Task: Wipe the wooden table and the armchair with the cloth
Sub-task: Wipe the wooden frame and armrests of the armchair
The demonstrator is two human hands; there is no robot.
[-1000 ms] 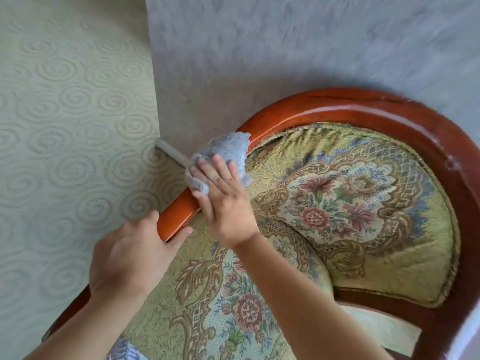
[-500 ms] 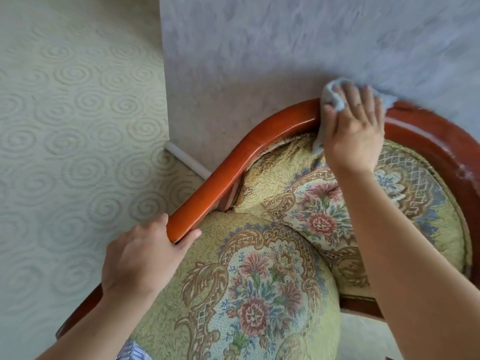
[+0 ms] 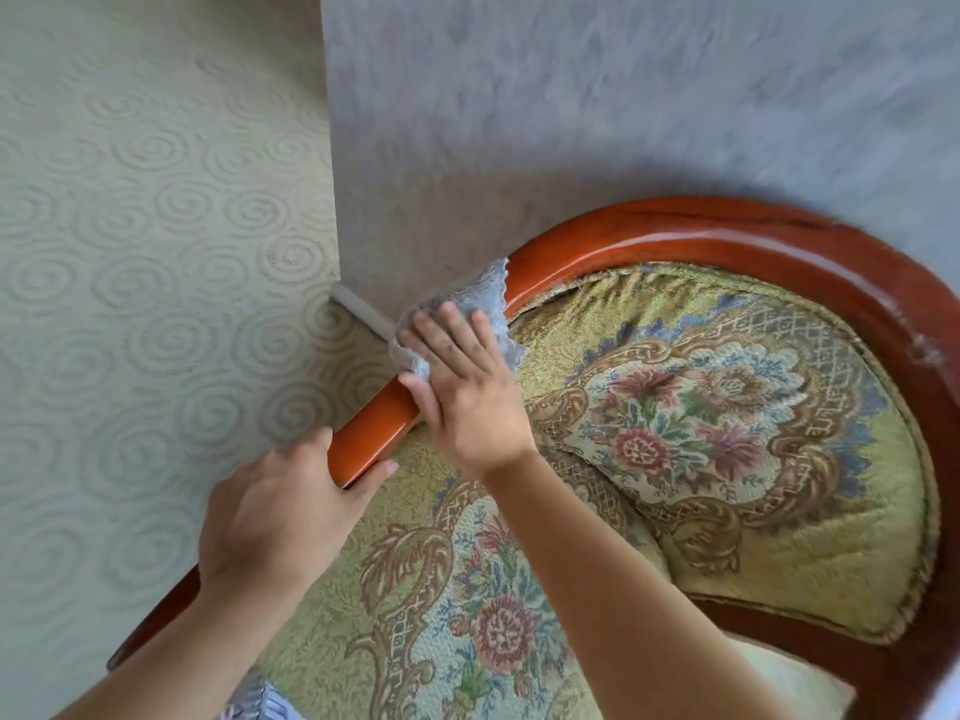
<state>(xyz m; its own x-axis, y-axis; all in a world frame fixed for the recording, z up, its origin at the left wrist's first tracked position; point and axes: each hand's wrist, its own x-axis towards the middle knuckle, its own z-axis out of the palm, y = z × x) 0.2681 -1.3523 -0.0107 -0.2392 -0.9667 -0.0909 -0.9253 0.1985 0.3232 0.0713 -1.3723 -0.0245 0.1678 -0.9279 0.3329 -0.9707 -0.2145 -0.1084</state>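
My right hand (image 3: pixel 467 387) presses the cloth (image 3: pixel 457 309) flat on the rail (image 3: pixel 675 236) of the armchair, fingers spread over it, not pinching it. My left hand (image 3: pixel 280 517) is clamped round the same rail lower down, thumb on the inner side, steadying the chair.

The risk, as I judge it, is the cloth slipping out from under my palm: nothing grips it, the polished rail looks slick, and its free corner already hangs off the outer side of the rail. A hard stroke could drop it toward the floor (image 3: pixel 130 304) beyond the rail.

Inside the rail sit the cushion (image 3: pixel 727 433) and the padded back; the cloth's edge could snag on their trim. The wall (image 3: pixel 571 96) stands close behind the rail, leaving little room for my knuckles there. No table shows here.
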